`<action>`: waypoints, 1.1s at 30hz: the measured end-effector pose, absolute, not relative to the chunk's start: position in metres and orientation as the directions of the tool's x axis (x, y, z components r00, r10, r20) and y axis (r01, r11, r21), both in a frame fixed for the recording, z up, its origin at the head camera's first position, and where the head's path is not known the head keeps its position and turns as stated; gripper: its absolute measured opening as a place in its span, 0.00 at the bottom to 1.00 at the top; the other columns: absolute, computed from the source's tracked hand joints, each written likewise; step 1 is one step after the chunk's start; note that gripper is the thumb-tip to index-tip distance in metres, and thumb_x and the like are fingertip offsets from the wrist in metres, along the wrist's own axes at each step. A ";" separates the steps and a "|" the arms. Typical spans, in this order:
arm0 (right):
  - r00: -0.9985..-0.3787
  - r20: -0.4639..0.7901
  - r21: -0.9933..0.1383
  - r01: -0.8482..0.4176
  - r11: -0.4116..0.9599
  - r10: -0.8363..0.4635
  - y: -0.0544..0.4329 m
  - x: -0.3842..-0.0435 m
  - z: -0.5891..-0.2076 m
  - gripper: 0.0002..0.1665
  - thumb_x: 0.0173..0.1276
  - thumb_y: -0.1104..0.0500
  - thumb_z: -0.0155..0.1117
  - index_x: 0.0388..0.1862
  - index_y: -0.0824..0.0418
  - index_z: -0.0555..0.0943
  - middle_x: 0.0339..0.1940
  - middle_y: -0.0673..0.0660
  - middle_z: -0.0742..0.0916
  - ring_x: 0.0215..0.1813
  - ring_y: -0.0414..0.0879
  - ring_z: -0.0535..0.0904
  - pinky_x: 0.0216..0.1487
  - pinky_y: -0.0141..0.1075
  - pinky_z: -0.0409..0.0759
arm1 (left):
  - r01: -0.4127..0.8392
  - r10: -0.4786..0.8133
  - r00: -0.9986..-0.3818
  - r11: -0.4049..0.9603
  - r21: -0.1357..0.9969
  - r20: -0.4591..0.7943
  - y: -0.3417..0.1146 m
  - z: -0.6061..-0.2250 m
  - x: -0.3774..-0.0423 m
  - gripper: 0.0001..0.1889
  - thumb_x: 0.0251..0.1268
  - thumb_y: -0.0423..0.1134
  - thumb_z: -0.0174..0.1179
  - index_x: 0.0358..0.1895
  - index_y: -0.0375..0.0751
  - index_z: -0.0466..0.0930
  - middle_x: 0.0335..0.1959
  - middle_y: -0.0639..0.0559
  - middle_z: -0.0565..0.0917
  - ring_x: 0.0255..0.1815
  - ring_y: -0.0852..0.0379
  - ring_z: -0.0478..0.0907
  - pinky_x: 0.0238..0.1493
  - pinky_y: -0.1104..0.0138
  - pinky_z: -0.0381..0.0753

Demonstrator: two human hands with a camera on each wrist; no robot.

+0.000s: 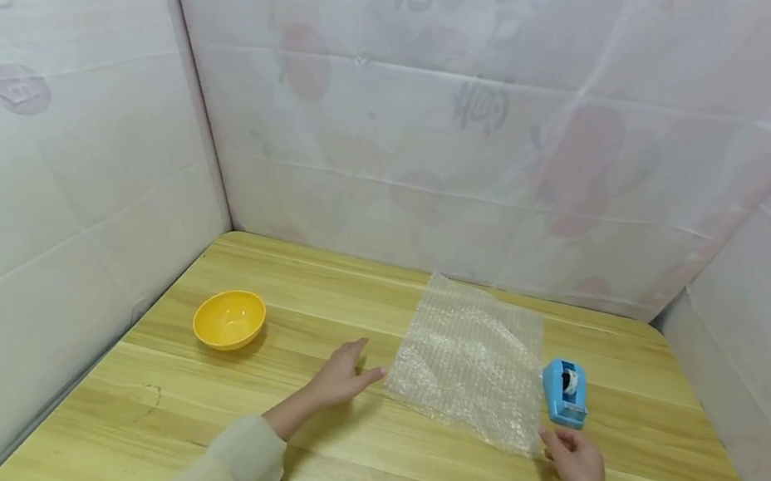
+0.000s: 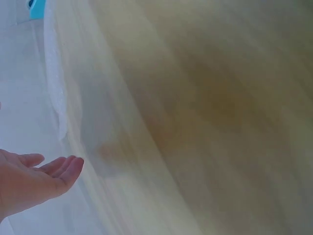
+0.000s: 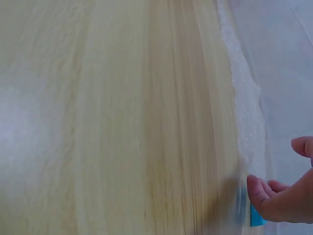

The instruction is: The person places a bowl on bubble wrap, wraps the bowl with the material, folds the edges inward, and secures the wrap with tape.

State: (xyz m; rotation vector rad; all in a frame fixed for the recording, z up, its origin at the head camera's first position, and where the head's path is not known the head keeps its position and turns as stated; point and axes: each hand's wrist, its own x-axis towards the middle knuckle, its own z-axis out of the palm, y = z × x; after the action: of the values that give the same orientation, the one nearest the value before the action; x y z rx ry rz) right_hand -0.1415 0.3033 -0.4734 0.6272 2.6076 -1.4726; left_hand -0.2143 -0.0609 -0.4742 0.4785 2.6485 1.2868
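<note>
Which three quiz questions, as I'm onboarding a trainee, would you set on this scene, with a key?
1. True or false: in the head view, the yellow bowl is nearer the left hand than the right hand.
2. Multiple choice: what colour is the tape dispenser? a) red b) blue c) green
3. Order from left to right in the head view: bubble wrap, tape dispenser, yellow bowl.

Key: 1 true; 2 b; 3 yellow bowl, bubble wrap, tape dispenser.
</note>
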 end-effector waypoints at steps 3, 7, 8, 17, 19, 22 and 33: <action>-0.897 -0.326 -0.816 0.426 0.390 0.299 0.304 -0.143 -0.474 0.38 0.67 0.47 0.54 0.60 0.79 0.64 0.49 0.72 0.77 0.37 0.39 0.79 0.40 0.34 0.82 | 0.170 0.363 -0.931 0.542 0.823 -0.047 -0.051 -0.473 -0.215 0.40 0.66 0.54 0.49 0.68 0.25 0.51 0.67 0.27 0.59 0.68 0.30 0.56 0.66 0.41 0.60; -0.882 -0.365 -0.828 0.454 0.329 0.298 0.308 -0.146 -0.479 0.37 0.66 0.49 0.54 0.60 0.81 0.64 0.48 0.73 0.78 0.35 0.37 0.79 0.40 0.34 0.83 | 0.096 0.343 -0.933 0.528 0.844 -0.108 -0.034 -0.475 -0.214 0.40 0.65 0.54 0.51 0.68 0.23 0.52 0.65 0.26 0.61 0.67 0.30 0.59 0.65 0.43 0.63; -0.878 -0.372 -0.828 0.460 0.320 0.300 0.308 -0.147 -0.481 0.37 0.67 0.50 0.54 0.60 0.81 0.64 0.47 0.71 0.79 0.34 0.36 0.79 0.39 0.33 0.83 | 0.076 0.327 -0.937 0.525 0.847 -0.119 -0.030 -0.476 -0.214 0.40 0.65 0.54 0.52 0.67 0.23 0.53 0.65 0.25 0.62 0.66 0.30 0.60 0.64 0.44 0.64; -0.875 -0.411 -0.867 0.462 0.187 0.257 0.312 -0.154 -0.483 0.32 0.66 0.59 0.53 0.59 0.82 0.63 0.32 0.55 0.81 0.33 0.37 0.75 0.35 0.29 0.80 | -0.115 0.111 -0.976 0.459 0.881 -0.185 -0.001 -0.474 -0.219 0.32 0.64 0.37 0.55 0.63 0.18 0.56 0.62 0.23 0.64 0.63 0.29 0.63 0.62 0.46 0.68; -0.877 -0.413 -0.870 0.460 0.177 0.247 0.312 -0.155 -0.482 0.31 0.66 0.60 0.53 0.59 0.83 0.62 0.31 0.54 0.80 0.33 0.37 0.75 0.35 0.29 0.79 | -0.138 0.071 -0.979 0.467 0.873 -0.193 0.003 -0.474 -0.222 0.30 0.62 0.35 0.56 0.62 0.18 0.58 0.61 0.24 0.66 0.62 0.30 0.65 0.61 0.47 0.70; -0.878 -0.406 -0.867 0.457 0.196 0.253 0.310 -0.156 -0.482 0.32 0.67 0.60 0.53 0.59 0.84 0.62 0.30 0.54 0.79 0.32 0.38 0.74 0.33 0.29 0.79 | -0.140 0.038 -0.983 0.483 0.864 -0.180 0.006 -0.475 -0.226 0.27 0.61 0.32 0.57 0.60 0.17 0.62 0.59 0.25 0.69 0.60 0.32 0.68 0.59 0.50 0.73; -0.875 -0.339 -0.868 0.432 0.245 0.345 0.300 -0.163 -0.490 0.28 0.62 0.64 0.54 0.57 0.82 0.66 0.33 0.60 0.80 0.28 0.37 0.75 0.30 0.30 0.81 | -0.121 0.005 -0.990 0.488 0.864 -0.141 0.003 -0.486 -0.234 0.05 0.55 0.24 0.56 0.32 0.26 0.81 0.37 0.35 0.82 0.24 0.55 0.77 0.26 0.68 0.81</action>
State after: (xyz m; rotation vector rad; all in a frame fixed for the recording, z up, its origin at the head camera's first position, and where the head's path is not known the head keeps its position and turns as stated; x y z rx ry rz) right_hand -0.1628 0.3003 -0.4904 0.7561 2.4161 -1.7264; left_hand -0.2339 0.0026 -0.4864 -0.1011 2.6006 1.5256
